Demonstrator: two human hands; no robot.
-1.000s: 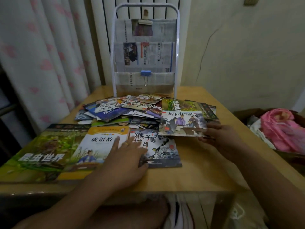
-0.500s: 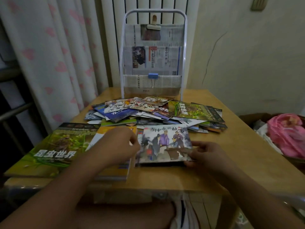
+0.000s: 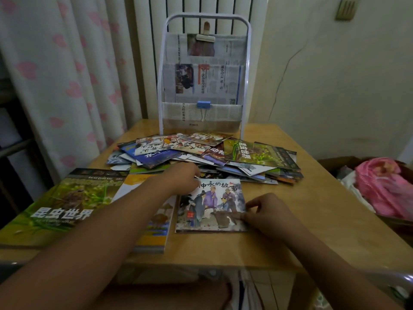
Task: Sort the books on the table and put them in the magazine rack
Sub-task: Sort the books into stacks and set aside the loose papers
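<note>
Right hand (image 3: 266, 211) pinches the storybook (image 3: 211, 205) edge, squaring it on the bench (image 3: 312, 209); left hand (image 3: 181, 177), fingers curled, steadies its top corner, sorting by size.

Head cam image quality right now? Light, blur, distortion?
Head view: dim, warm indoor light, no glare; wide-angle bending shows in the magazine rack frame and table edges; pink cloth at right is smeared; story book cover under both hands stays readable; corners darken.

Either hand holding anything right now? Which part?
Right hand pinches the picture book at its right edge, flat on the table. Left hand reaches toward the book pile; whether it grips anything cannot be told.
</note>
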